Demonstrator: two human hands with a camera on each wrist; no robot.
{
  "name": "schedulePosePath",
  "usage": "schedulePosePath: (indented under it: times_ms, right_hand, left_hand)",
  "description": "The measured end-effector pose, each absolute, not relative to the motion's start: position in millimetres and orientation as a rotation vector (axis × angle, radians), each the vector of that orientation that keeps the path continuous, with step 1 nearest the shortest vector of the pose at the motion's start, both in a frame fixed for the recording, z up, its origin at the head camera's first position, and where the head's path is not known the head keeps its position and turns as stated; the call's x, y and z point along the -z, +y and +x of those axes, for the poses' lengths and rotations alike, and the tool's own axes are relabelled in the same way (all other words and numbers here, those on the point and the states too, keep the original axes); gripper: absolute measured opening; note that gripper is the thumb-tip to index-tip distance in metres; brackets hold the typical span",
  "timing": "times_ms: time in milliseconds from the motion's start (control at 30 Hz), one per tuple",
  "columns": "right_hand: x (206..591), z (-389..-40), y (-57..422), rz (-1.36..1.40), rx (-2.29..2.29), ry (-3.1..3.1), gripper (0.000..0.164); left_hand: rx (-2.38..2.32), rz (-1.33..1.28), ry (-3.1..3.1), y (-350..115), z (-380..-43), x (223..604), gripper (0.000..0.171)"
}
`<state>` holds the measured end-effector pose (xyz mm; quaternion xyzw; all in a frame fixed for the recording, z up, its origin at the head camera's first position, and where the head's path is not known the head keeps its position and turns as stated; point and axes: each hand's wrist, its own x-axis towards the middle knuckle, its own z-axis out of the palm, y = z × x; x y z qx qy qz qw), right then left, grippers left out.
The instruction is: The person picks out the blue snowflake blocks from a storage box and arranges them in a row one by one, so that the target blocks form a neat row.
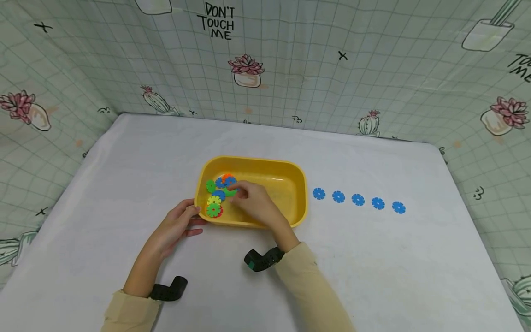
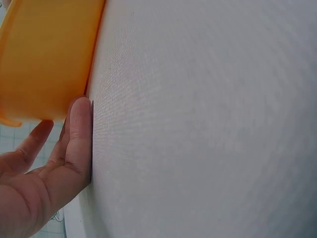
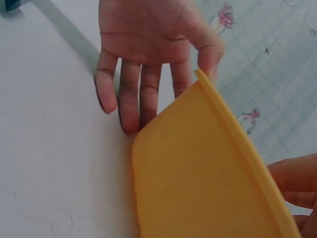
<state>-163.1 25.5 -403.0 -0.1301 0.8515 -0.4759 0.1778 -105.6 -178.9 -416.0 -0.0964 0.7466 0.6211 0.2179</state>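
Observation:
A yellow tray (image 1: 284,191) stands on the white table, with flower-shaped plastic discs in blue, green, yellow, orange and red gathered in its left end. At its near left corner my left hand (image 1: 177,227) holds the rim, thumb on top and fingers along the outer wall. The right wrist view shows the other fingers (image 3: 130,99) of that hand straight and spread. My right hand (image 1: 256,203) reaches into the tray, index finger and thumb apart beside a green disc (image 1: 229,192) and a blue disc (image 1: 230,181). In the right wrist view its fingertips are hidden behind the tray wall.
Several blue discs (image 1: 358,199) lie in a spaced row to the right of the tray. The white tablecloth (image 1: 415,267) spreads around them. A patterned curtain (image 1: 298,60) rises behind the table and along both sides.

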Motion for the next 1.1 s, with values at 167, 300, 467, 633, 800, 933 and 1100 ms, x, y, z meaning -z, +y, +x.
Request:
schedulePosePath:
  times_ms: [167,300,467,633,800,933,1100]
  right_hand:
    - [408.1,-171.5,12.4,-0.359,1.28,2.395,0.026]
    - [410.2,-175.1,7.5,-0.345,1.252,2.383,0.026]
    - [413.8,-178.7,3.8,-0.303,1.227,2.373,0.025]
    - [416.1,-183.5,-1.6,-0.29,1.176,2.359,0.028]
    - [417.0,-186.0,-6.0,-0.322,1.009,2.412,0.029]
    - [417.8,-187.2,-8.3,-0.334,0.944,2.422,0.028]
    - [419.6,-188.8,-10.4,-0.314,0.94,2.408,0.027]
  left_hand:
    - [-1.722,-0.262,2.059,-177.5,-105.3,414.9,0.051]
    - [-1.722,-0.257,2.06,-176.4,-105.0,414.9,0.051]
    - [-1.72,-0.255,2.059,-175.7,-104.9,415.4,0.051]
    - [-1.722,-0.258,2.068,-176.4,-104.9,414.6,0.051]
    - [-1.717,-0.259,2.066,-177.3,-104.6,414.7,0.05]
    - [-1.716,-0.254,2.062,-178.3,-104.5,415.1,0.051]
    - [-1.713,-0.258,2.065,-178.8,-104.9,415.9,0.051]
